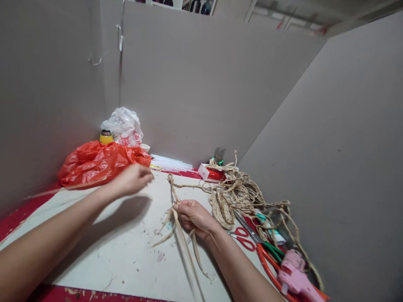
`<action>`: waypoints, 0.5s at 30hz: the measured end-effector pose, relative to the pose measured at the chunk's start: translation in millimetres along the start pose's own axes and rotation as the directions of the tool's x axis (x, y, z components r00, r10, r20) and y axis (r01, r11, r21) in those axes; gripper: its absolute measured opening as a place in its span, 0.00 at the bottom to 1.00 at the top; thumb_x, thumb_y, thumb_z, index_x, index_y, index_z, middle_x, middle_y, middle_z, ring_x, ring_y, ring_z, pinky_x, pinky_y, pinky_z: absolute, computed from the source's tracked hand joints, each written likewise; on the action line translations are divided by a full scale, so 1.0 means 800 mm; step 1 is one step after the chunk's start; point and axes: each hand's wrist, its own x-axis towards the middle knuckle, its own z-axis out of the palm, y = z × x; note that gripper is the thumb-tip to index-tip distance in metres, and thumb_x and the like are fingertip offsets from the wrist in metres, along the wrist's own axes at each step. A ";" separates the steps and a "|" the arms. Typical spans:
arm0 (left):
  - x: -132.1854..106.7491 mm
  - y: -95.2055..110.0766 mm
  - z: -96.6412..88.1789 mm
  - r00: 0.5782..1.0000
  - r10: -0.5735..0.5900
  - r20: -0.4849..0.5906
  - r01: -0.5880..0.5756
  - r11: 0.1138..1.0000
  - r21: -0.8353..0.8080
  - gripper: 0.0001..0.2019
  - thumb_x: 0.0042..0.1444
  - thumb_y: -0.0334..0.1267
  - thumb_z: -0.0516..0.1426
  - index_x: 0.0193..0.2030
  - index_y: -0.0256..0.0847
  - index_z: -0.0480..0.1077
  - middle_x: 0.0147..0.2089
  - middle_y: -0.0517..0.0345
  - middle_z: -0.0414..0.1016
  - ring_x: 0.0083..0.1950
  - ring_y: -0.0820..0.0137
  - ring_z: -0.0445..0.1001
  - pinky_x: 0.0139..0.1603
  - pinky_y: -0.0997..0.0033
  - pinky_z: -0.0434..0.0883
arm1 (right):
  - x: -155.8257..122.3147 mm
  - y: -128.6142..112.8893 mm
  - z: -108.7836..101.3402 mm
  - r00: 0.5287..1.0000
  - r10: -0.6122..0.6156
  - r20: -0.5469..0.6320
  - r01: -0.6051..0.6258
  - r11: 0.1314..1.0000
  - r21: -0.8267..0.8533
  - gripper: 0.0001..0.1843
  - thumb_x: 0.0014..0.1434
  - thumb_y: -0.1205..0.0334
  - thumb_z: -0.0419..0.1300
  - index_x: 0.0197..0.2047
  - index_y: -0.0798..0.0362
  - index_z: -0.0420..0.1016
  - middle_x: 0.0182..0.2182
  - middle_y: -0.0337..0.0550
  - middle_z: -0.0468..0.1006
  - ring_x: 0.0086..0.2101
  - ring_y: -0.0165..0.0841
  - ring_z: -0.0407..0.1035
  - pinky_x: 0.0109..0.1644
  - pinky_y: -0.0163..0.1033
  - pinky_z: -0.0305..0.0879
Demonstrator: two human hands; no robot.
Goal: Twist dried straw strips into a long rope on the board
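Note:
My right hand [195,218] pinches a braided cord of dried plant fibre [172,191] just where the plait ends. Loose flat strips [185,251] hang from that spot toward me, with shorter ends splayed to both sides. My left hand [134,180] is raised over the left part of the board, apart from the cord, its fingers curled and blurred. From behind its wrist a pale blurred strip [75,184] trails to the left and seems to be in its grip; the pinch itself is hidden. The cord's far end runs right to a heap of braided rope [234,191].
A white board [126,243] covers the red tabletop. On the right lie red-handled scissors [244,239], larger shears [252,228] and a pink glue gun [296,272]. An orange plastic bag [97,161], a yellow-capped bottle [106,136] and white sticks [171,163] sit by the grey walls.

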 end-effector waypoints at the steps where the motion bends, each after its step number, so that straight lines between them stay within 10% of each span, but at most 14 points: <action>1: -0.002 -0.002 0.026 0.983 -0.016 0.184 0.033 0.996 -0.087 0.07 0.49 0.37 0.55 0.29 0.36 0.72 0.26 0.58 0.70 0.29 0.73 0.66 0.31 0.76 0.59 | 0.000 0.000 -0.002 0.999 0.009 0.031 -0.010 0.999 0.030 0.18 0.46 0.54 0.65 0.22 0.54 0.61 0.10 0.22 0.48 0.13 0.18 0.35 0.16 0.30 0.29; 6: -0.016 -0.021 0.103 0.909 -0.014 0.416 0.219 0.865 -0.450 0.13 0.52 0.44 0.54 0.31 0.34 0.70 0.24 0.62 0.64 0.23 0.78 0.57 0.28 0.77 0.56 | 0.003 0.002 -0.009 0.996 0.006 0.087 -0.017 0.992 0.123 0.19 0.47 0.55 0.66 0.23 0.54 0.59 0.10 0.22 0.49 0.13 0.17 0.35 0.16 0.29 0.29; 11: -0.017 -0.025 0.107 0.911 0.036 0.411 0.238 0.768 -0.594 0.14 0.50 0.44 0.57 0.36 0.33 0.71 0.25 0.61 0.64 0.24 0.78 0.57 0.28 0.76 0.55 | 0.004 0.000 -0.009 0.990 0.029 0.139 -0.049 0.988 0.145 0.18 0.47 0.55 0.66 0.24 0.54 0.60 0.10 0.22 0.50 0.13 0.17 0.35 0.15 0.28 0.29; 15: -0.017 -0.022 0.108 0.962 -0.005 0.273 0.145 0.857 -0.494 0.12 0.50 0.40 0.56 0.36 0.34 0.71 0.26 0.59 0.67 0.28 0.75 0.62 0.33 0.73 0.60 | 0.004 -0.002 -0.005 0.992 0.031 0.122 -0.047 0.989 0.138 0.19 0.46 0.55 0.66 0.23 0.54 0.59 0.09 0.22 0.50 0.12 0.17 0.36 0.15 0.27 0.29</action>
